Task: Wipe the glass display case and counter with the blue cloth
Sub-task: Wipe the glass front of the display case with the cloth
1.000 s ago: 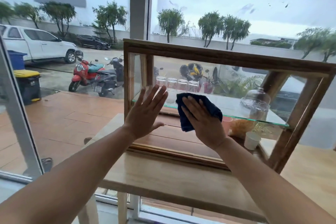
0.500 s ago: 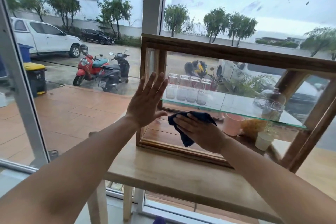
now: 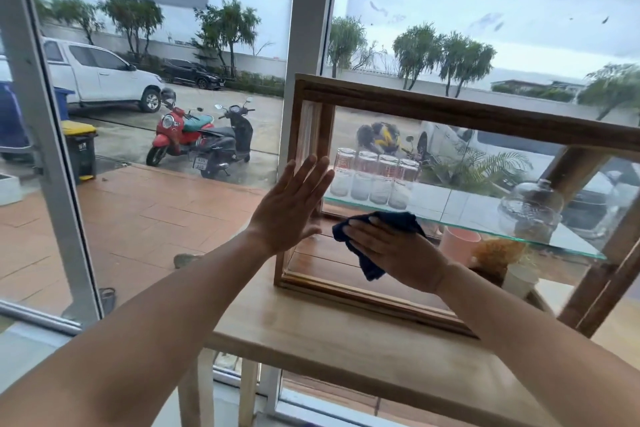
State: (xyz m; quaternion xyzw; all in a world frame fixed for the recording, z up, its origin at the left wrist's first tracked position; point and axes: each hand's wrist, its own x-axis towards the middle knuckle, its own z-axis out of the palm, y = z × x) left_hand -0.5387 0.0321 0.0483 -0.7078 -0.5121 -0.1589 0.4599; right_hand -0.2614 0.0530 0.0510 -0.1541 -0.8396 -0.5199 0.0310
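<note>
A pale wooden counter by the window carries the wood-framed glass display case, whose glass shelf holds a row of upturned glasses and a glass dome. The left hand lies flat against the case's left front corner, fingers straight and spread wide, gripping nothing. The right hand presses the blue cloth flat against the lower left of the front pane, just below the shelf, fingers extended over the cloth.
</note>
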